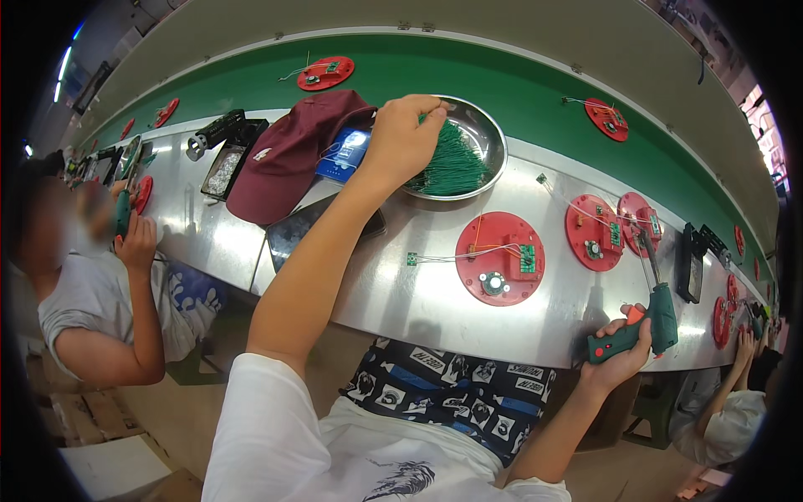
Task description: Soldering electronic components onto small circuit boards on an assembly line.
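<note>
My left hand [406, 138] is over the near-left rim of a round metal bowl [499, 159], its fingers pinched together; whatever is between them is too small to make out. Thin green wires [458, 163] lie bundled in the bowl. In my right hand [623, 356] is a green cordless screwdriver [663, 322] with an orange trigger, its long shaft pointing away from me. The tip overlaps a red disc [633, 205] in view; contact is unclear. A second red disc [577, 226] sits beside it. Closer to me lies another red disc [519, 289] with a green circuit board, white wires and a round part.
Left of the bowl are a maroon cap [272, 167], a blue card [345, 155] and a dark flat tray [293, 234]. Beyond the metal bench [385, 293] runs a green belt [527, 88] carrying more red discs. Co-workers sit at left [109, 326] and far right [736, 418].
</note>
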`<control>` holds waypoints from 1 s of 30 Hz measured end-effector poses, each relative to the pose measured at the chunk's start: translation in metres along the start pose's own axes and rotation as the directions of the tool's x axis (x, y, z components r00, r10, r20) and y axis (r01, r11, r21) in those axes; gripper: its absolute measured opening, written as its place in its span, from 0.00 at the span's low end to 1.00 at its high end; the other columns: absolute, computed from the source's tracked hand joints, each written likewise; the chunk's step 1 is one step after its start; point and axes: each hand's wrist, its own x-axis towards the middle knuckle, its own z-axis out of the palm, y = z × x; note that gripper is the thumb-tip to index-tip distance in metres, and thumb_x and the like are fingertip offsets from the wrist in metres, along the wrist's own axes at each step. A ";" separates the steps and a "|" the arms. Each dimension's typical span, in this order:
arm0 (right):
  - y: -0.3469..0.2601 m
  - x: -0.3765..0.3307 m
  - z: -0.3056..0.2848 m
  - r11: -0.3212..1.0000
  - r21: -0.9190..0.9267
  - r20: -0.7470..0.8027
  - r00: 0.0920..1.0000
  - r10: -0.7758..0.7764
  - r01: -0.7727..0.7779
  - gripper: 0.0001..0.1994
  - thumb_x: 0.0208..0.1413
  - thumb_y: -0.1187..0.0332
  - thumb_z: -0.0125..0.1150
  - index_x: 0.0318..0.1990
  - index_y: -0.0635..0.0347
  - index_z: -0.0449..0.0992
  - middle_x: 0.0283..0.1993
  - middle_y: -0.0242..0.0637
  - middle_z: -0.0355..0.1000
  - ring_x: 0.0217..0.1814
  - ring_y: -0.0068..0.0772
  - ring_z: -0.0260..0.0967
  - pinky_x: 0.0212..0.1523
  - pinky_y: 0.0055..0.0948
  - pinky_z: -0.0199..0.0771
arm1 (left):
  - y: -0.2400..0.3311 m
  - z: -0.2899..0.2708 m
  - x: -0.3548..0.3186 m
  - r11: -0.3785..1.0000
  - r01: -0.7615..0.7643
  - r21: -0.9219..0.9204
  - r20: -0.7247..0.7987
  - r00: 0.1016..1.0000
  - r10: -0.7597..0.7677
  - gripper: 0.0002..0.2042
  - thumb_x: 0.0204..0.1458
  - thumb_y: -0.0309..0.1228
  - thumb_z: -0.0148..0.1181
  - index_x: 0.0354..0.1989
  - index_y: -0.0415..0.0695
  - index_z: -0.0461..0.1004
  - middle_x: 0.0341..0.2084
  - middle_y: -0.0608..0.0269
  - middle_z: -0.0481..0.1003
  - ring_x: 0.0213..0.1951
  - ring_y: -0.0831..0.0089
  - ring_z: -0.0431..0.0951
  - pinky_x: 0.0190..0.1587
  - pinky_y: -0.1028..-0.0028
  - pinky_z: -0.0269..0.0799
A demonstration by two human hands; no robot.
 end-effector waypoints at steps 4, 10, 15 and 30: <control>0.000 0.000 0.001 1.000 0.001 0.014 1.000 -0.003 0.003 0.15 0.66 0.58 0.47 0.46 0.63 0.70 0.36 0.34 0.69 0.24 0.18 0.62 0.23 0.21 0.65 | 0.006 -0.001 0.000 0.973 0.027 -0.230 -0.022 0.999 -0.033 0.12 0.61 0.30 0.57 0.47 0.36 0.79 0.30 0.62 0.81 0.32 0.79 0.76 0.38 0.78 0.72; -0.001 -0.001 0.000 1.000 -0.021 0.008 1.000 -0.006 0.007 0.16 0.66 0.58 0.47 0.47 0.64 0.70 0.36 0.35 0.70 0.24 0.18 0.63 0.22 0.21 0.66 | 0.015 -0.007 -0.002 0.923 0.037 -0.382 0.051 0.999 -0.018 0.12 0.64 0.29 0.54 0.50 0.37 0.78 0.34 0.63 0.81 0.33 0.83 0.76 0.38 0.82 0.70; 0.001 0.000 -0.001 0.999 -0.001 0.074 0.997 -0.034 0.034 0.17 0.66 0.59 0.47 0.49 0.66 0.69 0.38 0.39 0.70 0.23 0.18 0.63 0.21 0.20 0.66 | 0.024 -0.005 -0.005 0.961 -0.206 -0.183 -0.032 0.979 0.204 0.11 0.59 0.25 0.54 0.47 0.35 0.77 0.35 0.48 0.81 0.37 0.58 0.81 0.42 0.68 0.74; 0.003 -0.012 -0.034 0.970 -0.077 0.606 0.783 -0.139 0.231 0.28 0.59 0.54 0.58 0.55 0.73 0.67 0.41 0.52 0.72 0.20 0.31 0.69 0.18 0.26 0.68 | 0.090 0.013 -0.113 0.879 -0.468 -0.097 0.242 0.845 0.476 0.06 0.43 0.18 0.64 0.31 0.36 0.77 0.22 0.54 0.74 0.23 0.59 0.73 0.25 0.66 0.68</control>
